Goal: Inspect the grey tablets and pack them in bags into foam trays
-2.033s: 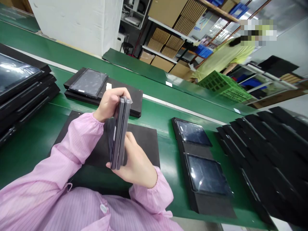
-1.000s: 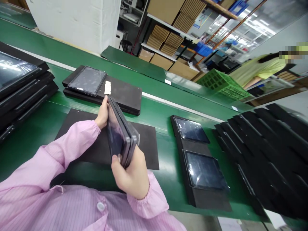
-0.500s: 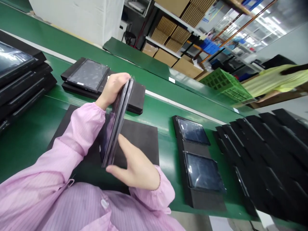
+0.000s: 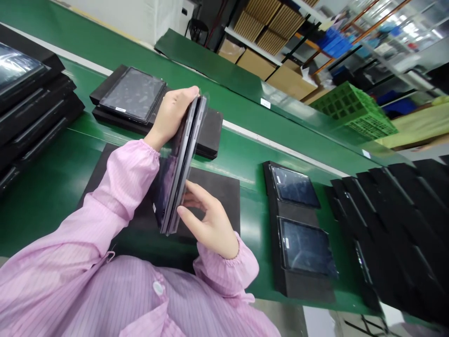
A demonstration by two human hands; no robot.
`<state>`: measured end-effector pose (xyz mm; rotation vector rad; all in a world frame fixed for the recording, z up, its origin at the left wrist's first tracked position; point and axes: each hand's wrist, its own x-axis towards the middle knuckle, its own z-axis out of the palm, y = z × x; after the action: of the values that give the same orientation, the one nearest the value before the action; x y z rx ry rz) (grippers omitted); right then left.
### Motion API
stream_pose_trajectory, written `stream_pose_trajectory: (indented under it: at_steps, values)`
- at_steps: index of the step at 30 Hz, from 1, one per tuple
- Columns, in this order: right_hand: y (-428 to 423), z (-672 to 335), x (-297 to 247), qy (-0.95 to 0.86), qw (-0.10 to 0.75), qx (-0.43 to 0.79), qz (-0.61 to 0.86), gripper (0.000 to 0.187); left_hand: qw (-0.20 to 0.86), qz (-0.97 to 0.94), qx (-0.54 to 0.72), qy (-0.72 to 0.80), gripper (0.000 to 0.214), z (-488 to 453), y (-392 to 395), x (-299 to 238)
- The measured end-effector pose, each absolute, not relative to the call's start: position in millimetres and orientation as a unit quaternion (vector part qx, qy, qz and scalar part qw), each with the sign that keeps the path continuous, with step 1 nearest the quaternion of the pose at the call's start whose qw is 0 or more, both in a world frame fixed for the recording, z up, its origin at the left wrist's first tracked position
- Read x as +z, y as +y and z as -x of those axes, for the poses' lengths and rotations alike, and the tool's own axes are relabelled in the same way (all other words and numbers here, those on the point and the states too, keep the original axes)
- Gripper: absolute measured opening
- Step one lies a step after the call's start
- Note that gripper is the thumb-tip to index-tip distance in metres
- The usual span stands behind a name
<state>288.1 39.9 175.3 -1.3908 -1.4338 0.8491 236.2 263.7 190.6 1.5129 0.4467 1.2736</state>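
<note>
Two thin tablets (image 4: 182, 164) in clear film stand on edge, face to face, with a narrow gap between them at the top. My left hand (image 4: 175, 110) is closed around their upper end. At the lower right side, my right hand (image 4: 210, 220) has its thumb and curled fingers against the right-hand tablet; some fingertips are hidden. A black foam pad (image 4: 217, 196) lies beneath on the green bench. Behind my left hand, another tablet (image 4: 135, 93) lies face up in a black foam tray (image 4: 210, 133).
To the right, a black foam tray (image 4: 305, 285) carries two tablets (image 4: 294, 187). Stacked black trays (image 4: 396, 224) fill the far right, and more trays (image 4: 35, 112) stand at the left. Beyond the bench are a green crate (image 4: 354, 110), cardboard boxes (image 4: 257, 63) and part of a person in yellow (image 4: 414, 119).
My right hand has gone from spread fingers to thumb and fingers drawn in against the tablet's side. The tablets sit slightly higher and farther right in view, and the gap between them looks wider.
</note>
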Motion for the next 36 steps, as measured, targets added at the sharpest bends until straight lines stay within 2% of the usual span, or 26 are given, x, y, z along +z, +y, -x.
stream_pose_trajectory:
  at_steps: [12,24,36]
  values:
    - [42.9,-297.4,176.8,-0.58,0.445,0.364,0.578,0.053,0.523,-0.607,0.559,0.211,0.067,-243.7,271.3,183.7]
    - [46.9,-312.5,175.2,-0.577,0.422,0.375,0.591,0.054,0.4,-0.677,0.573,0.23,0.067,-241.8,276.9,178.8]
    - [46.3,-323.0,179.7,-0.599,0.412,0.388,0.566,0.052,0.406,-0.676,0.576,0.214,0.066,-241.1,266.9,185.1]
